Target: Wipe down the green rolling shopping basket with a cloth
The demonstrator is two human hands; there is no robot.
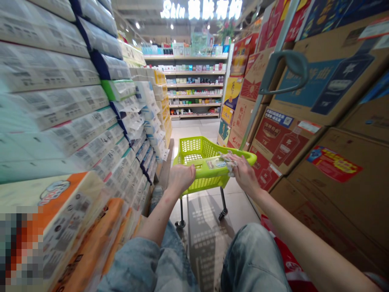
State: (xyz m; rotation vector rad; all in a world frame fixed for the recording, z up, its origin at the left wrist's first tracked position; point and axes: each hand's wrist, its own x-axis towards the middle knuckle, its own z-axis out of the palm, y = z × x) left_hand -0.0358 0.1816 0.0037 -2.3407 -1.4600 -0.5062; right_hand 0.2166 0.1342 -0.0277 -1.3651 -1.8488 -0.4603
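A small lime-green shopping cart [208, 184] with a perforated plastic basket stands on its wheels just ahead of my knees. My left hand [181, 177] is closed around the left end of its handlebar [200, 165]. On the right part of the bar, my right hand [244, 170] presses a crumpled, pale cloth [230, 163] against the surface; the cloth could also be a wipe. Between the hands, a label [216, 163] shows on the bar. A thin pole with a grey-blue loop grip [296, 67] rises from the cart's right side.
Stacks of plastic-wrapped paper packs [63, 73] line the left side, with orange packs [82, 251] close by. Printed cardboard cartons [331, 174] wall off the right. A tiled floor [194, 125] leads to shelves of small goods [194, 85] at the back.
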